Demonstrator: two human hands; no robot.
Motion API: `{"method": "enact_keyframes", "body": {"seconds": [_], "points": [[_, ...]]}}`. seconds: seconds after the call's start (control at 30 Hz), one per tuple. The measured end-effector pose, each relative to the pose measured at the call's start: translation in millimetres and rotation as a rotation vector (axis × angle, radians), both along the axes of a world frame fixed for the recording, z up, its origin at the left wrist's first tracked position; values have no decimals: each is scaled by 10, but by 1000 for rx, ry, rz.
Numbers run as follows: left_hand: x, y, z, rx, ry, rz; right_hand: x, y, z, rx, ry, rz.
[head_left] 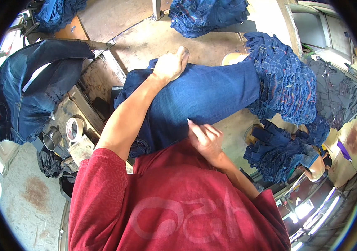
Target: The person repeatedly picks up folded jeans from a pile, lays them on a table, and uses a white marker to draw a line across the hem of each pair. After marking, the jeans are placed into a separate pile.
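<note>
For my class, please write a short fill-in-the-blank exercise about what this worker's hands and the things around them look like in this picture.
1. Both hands rest on a piece of blue ____ cloth.
2. The left hand lies on the jeans at their far edge, while the right hand touches the ____ edge.
3. The person's shirt is ____ in colour.
4. The roll of tape lies to the person's ____.

Missing words: denim; near; red; left

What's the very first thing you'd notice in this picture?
Blue jeans spread across the middle of the worktable, with the left hand pressing their far edge and the right hand on the near edge. A tall stack of folded denim stands at the right.
</note>
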State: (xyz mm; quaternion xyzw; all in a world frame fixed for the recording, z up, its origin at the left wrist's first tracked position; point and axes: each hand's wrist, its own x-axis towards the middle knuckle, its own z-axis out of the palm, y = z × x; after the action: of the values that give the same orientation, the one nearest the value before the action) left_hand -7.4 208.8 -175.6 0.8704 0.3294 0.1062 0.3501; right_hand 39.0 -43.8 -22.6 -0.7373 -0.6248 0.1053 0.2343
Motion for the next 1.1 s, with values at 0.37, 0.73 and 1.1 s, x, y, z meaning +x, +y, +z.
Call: {"method": "enact_keyframes", "body": {"seconds": [0.37, 0.73, 1.1], "points": [[1, -15, -118, 117, -90, 26, 21, 169, -146, 27, 20, -30], [-6, -8, -105, 91, -122, 9, -29, 33, -33, -64, -13, -30], [-8, -10, -93, 28, -76, 1, 36, 167, -83, -12, 13, -46]]}}
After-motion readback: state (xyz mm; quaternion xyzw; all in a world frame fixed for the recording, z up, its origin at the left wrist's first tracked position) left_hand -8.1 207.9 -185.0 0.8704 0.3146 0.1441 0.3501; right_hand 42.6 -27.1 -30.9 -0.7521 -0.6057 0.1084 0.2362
